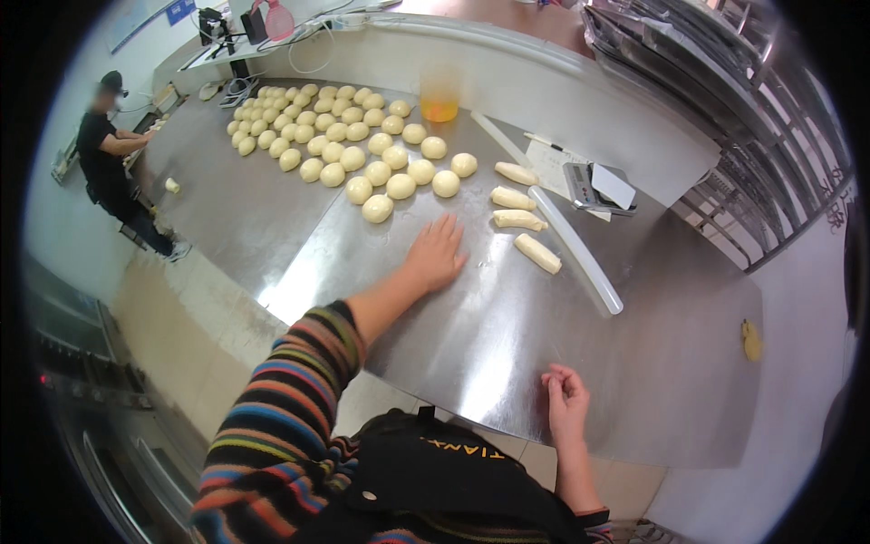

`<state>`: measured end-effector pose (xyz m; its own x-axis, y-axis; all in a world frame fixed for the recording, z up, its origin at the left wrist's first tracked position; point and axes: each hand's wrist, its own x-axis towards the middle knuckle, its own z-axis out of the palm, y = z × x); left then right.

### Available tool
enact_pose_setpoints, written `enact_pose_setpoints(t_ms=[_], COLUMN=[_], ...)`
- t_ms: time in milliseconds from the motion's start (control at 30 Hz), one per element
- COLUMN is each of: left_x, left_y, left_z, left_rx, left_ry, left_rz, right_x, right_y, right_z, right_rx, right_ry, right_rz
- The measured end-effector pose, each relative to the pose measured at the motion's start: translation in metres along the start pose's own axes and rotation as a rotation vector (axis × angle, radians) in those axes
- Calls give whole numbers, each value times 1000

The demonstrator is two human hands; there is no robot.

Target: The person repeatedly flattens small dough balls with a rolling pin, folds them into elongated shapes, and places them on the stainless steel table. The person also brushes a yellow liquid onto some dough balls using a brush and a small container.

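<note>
My left hand (436,253) reaches over the stainless steel table (435,333), palm down with fingers spread, just below the nearest dough balls (377,208). Whether its palm covers anything cannot be seen. Several smooth, round dough balls stand in uneven rows toward the far left. My right hand (568,398) is near the table's front edge, fingers curled and thumb beside them; no object shows in it. Right of my left hand lie several rolled dough pieces (537,253), one below another. A translucent white rolling pin (578,251) lies slantwise beside them.
A digital scale (598,188) rests on paper bearing writing, with a pen (544,141) nearby. A jug of yellow liquid (439,98) stands at the back. Another person (107,146) works at far left. A yellow cloth (751,340) lies right; metal trays (673,61) are racked upper right.
</note>
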<state>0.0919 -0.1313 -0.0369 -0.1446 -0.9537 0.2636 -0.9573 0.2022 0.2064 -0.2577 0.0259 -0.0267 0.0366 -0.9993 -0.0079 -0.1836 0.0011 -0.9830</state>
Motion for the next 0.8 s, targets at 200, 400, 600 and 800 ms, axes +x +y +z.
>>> enact_pose_setpoints(t_ms=[200, 400, 600, 800], left_x=[22, -63, -55, -97], left_y=[2, 24, 24, 47], left_z=[-2, -23, -12, -25], left_rx=[-31, -37, -866, -685], left_ry=[6, -138, 120, 16], left_rz=[-75, 31, -744, -803], right_x=[-51, -50, -11, 33], right_y=[11, 15, 17, 29], right_z=[-6, -27, -54, -67], right_rx=[-12, 75, 74, 10], right_ry=[111, 34, -72, -202], right_rz=[25, 54, -31, -66])
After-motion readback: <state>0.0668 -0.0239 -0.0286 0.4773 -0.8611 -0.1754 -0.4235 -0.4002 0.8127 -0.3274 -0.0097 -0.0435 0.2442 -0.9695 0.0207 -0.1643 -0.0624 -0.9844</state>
